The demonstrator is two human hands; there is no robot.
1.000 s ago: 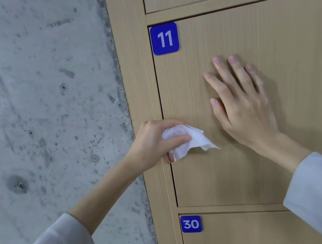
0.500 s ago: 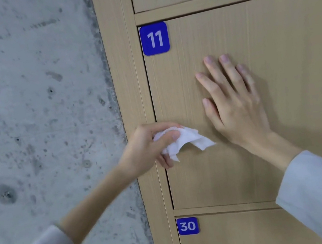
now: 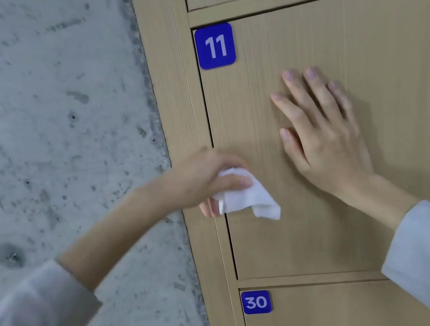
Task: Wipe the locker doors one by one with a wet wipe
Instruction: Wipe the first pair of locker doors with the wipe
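Ok, nearest first: my sleeves low at 7 and 5 o'clock, forearms running up twd the lockers. My left hand point(image 3: 205, 181) sits at the left edge of door 11 point(image 3: 374, 136), fingers curled round the wet wipe point(image 3: 245, 200), thumb and forefinger pinching the bunched top, a loose corner hanging down twd 5 o'clock. Wipe is at the door's left-mid zone, right by the seam w/ the frame post point(image 3: 179, 111); can't tell if it's pressed flat on the wood or just brushing it.

My right hand point(image 3: 323, 139) lies just past it at 2 o'clock from the wipe, palm flat on door 11, fingers straight and slightly spread, tips aiming at 11 o'clock. Holds nothing; looks like it's bracing the door.

So: left hand is the wiping hand, and almost all the door's unwiped-looking width runs off twd 3 o'clock. The door is wide, so my guess is strokes go across, and the right hand sits square in that path, prob needs to shift.

Further: blue tag 11 point(image 3: 215, 46) at 12 o'clock from the wipe, tag 30 point(image 3: 256, 302) on the next door at 6, concrete wall point(image 3: 47, 134) out at 9
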